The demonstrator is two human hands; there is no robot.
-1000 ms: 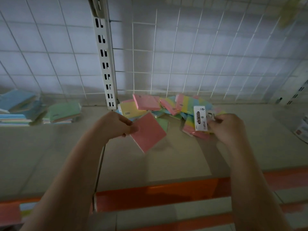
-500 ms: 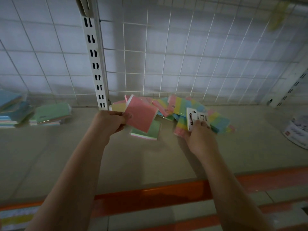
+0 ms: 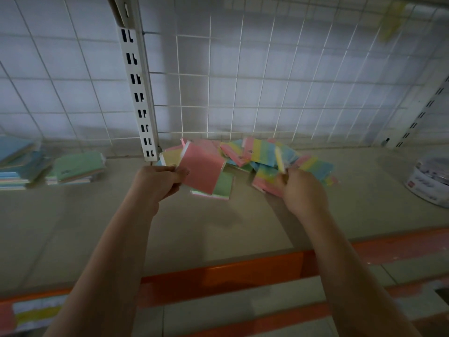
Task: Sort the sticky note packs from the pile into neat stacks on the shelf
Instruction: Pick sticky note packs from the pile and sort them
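In the centre of the frame the left hand point(image 3: 155, 182) is gripping a square pink sticky note pack point(image 3: 202, 172) by its left edge, fingers and thumb curled round it, holding it tilted above the shelf. Just under its lower right corner a pale green sticky note pack point(image 3: 222, 187) is lying flat on the beige shelf board point(image 3: 218, 229).

To the right of centre the right hand point(image 3: 300, 188) is reaching into the loose pile of pastel sticky note packs point(image 3: 264, 154), which is sitting at the back of the shelf against the white wire grid panel point(image 3: 267, 81). Its fingers are curled and pinching a pack that is standing on edge, showing a thin yellowish side point(image 3: 280, 159); motion blur is hiding the details of this grip. The pile is showing pink, yellow, green and blue packs overlapping at odd angles.

At the middle left of the frame two neat stacks are resting on the shelf: a green-topped stack point(image 3: 77, 167) and, beside it at the frame edge, a blue-topped stack point(image 3: 17, 159). A white slotted metal upright point(image 3: 137, 93) is rising between the stacks and the pile. At the right edge a white round tub point(image 3: 431, 181) is sitting on the shelf, well apart from the pile. An orange strip point(image 3: 243, 271) is running along the shelf's front edge.
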